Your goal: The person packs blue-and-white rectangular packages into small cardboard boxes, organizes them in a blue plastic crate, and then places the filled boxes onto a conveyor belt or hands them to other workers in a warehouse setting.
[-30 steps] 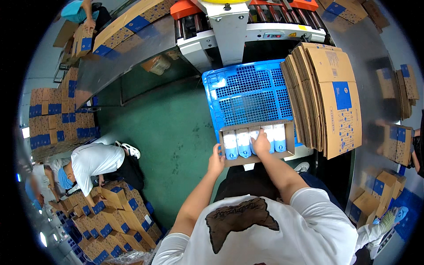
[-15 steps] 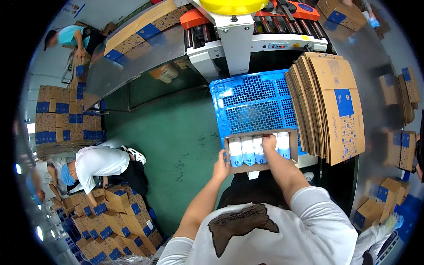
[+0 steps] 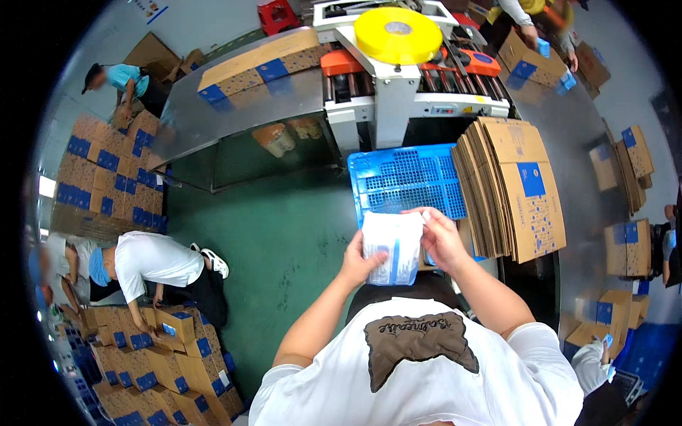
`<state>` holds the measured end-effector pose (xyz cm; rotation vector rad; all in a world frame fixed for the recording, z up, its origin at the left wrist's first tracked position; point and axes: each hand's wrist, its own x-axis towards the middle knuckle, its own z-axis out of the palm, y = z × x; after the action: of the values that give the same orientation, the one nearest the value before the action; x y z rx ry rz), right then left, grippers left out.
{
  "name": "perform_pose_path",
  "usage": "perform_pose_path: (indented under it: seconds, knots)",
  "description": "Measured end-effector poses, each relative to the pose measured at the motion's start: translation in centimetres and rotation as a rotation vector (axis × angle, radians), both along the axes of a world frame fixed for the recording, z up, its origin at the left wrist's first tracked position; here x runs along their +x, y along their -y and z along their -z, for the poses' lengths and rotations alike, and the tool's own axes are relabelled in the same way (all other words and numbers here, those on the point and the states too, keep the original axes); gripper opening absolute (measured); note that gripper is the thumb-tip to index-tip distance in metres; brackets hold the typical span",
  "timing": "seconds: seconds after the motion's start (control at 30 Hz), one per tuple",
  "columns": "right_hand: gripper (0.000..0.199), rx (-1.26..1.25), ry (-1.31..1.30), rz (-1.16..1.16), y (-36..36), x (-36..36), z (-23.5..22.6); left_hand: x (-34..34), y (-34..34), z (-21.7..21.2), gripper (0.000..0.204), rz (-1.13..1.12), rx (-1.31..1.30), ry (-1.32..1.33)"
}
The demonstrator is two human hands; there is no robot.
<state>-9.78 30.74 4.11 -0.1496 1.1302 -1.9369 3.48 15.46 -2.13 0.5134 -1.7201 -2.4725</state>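
A white and blue soft plastic pack (image 3: 393,245) is held up in front of my body. My left hand (image 3: 361,260) grips its left side, with the thumb lying across the front. At its upper right corner, the fingers of my right hand (image 3: 442,238) pinch the edge. Behind and below the pack is an open cardboard carton (image 3: 465,238), mostly hidden by the pack and my right hand. The carton rests on a blue plastic crate (image 3: 405,181).
Flattened cartons (image 3: 522,188) stand stacked right of the crate. Beyond it is a carton sealing machine (image 3: 394,92) with a yellow tape roll (image 3: 398,34). A metal table (image 3: 234,117) holds a closed carton. Co-workers handle boxes at left, far right and lower right.
My right hand has come out of the carton of packs, and a pack is now up between both hands. My left hand has left the carton's side for the pack. The view has shifted.
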Motion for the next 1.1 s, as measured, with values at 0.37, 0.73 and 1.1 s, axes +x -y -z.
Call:
perform_pose_path:
  seconds: [0.37, 0.73, 1.1]
  knots:
    - [0.051, 0.358, -0.776, 0.005, 11.7, 7.7, 4.3, 2.8, 3.4, -0.3, 0.045, -0.832, -0.480, 0.079]
    - [0.051, 0.486, -0.822, -0.128, 12.3, 6.8, 8.1, 3.0, 3.5, 2.2, 0.047, -0.808, -0.159, 0.090]
    - [0.080, 1.134, -0.696, -0.430, -6.6, -4.4, 16.6, 1.4, -0.4, 13.8, 0.036, 0.064, -0.748, 0.596]
